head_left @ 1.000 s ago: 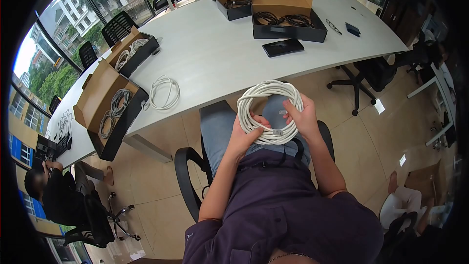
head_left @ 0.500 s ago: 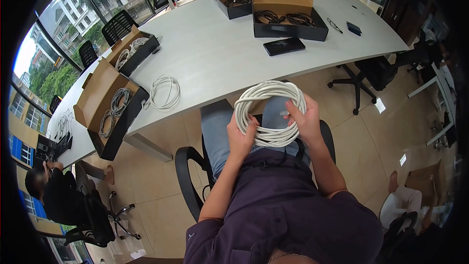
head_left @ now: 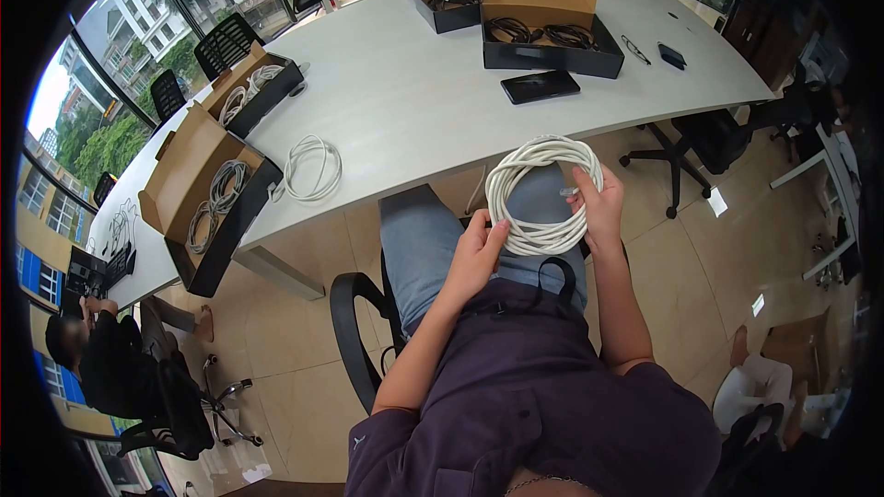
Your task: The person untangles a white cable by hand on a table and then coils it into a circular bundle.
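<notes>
A thick coil of white network cable (head_left: 534, 155) is held over my lap, just off the table's front edge. My left hand (head_left: 477, 250) is closed on the lower left of the coil, thumb on top. On the right side my right hand (head_left: 600, 210) grips the loops. A clear plug (head_left: 569, 191) at a cable end sticks out by the right thumb, inside the ring. A thin stretch of white cable hangs left of the coil. Another looped white cable (head_left: 313, 168) lies on the table to the left.
Open boxes of grey and white cables (head_left: 226, 253) stand along the left of the white table (head_left: 396, 120). A box of black cables (head_left: 552, 57), a black phone (head_left: 540, 86) and glasses (head_left: 635, 50) sit farther back. A seated person (head_left: 120, 377) is at left.
Both hands have shifted the coil to the right and slightly forward. The left hand now sits lower on its left side, and a strand shows hanging beside it.
</notes>
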### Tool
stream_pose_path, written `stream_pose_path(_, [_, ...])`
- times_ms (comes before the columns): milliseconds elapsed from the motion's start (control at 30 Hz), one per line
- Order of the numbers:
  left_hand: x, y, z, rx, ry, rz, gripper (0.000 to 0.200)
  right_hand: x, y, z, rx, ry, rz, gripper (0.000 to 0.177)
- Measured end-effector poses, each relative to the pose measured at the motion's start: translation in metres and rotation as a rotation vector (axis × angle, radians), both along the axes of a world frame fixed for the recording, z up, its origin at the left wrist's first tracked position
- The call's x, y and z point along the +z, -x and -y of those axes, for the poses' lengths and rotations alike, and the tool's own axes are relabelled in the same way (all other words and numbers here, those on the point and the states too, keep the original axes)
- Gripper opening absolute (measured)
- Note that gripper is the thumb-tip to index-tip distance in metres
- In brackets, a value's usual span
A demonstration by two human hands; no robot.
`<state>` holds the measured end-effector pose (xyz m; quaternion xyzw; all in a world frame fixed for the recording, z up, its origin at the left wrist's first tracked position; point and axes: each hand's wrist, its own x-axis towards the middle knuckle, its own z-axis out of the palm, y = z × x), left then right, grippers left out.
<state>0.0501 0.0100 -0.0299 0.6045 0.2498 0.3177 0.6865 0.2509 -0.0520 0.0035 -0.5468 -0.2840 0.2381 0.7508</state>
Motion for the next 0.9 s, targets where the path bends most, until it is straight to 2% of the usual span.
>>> stream_pose_path(167, [-0.001,0.002,-0.003,-0.002,0.073,-0.028,0.027,-0.002,0.006,-0.001,-0.082,0.047,0.236,0.012])
stream_pose_path(267, [-0.006,0.005,-0.008,0.013,0.077,-0.100,0.028,-0.001,0.009,0.000,-0.152,0.062,0.638,0.015])
stream_pose_path(400, [-0.022,0.006,-0.013,-0.010,0.245,-0.097,0.027,0.006,0.010,0.004,-0.131,0.241,0.894,0.025])
stream_pose_path(500, [-0.024,0.005,-0.012,-0.069,0.414,-0.058,0.029,0.004,0.007,0.002,-0.172,0.334,0.932,0.029])
stream_pose_path(600, [-0.012,0.010,-0.012,-0.192,0.475,-0.027,0.029,-0.002,-0.004,0.003,-0.164,0.435,0.925,0.031])
stream_pose_path(700, [0.008,0.016,-0.011,-0.390,0.538,0.153,0.030,-0.004,-0.017,0.004,-0.121,0.461,0.844,0.029])
stream_pose_path(800, [0.037,0.018,-0.002,-0.436,0.410,0.096,0.033,0.008,-0.019,0.009,0.006,0.395,0.637,0.021])
stream_pose_path(900, [0.030,0.025,-0.001,-0.580,0.199,0.047,0.041,0.007,-0.024,0.008,0.148,0.343,0.492,0.018])
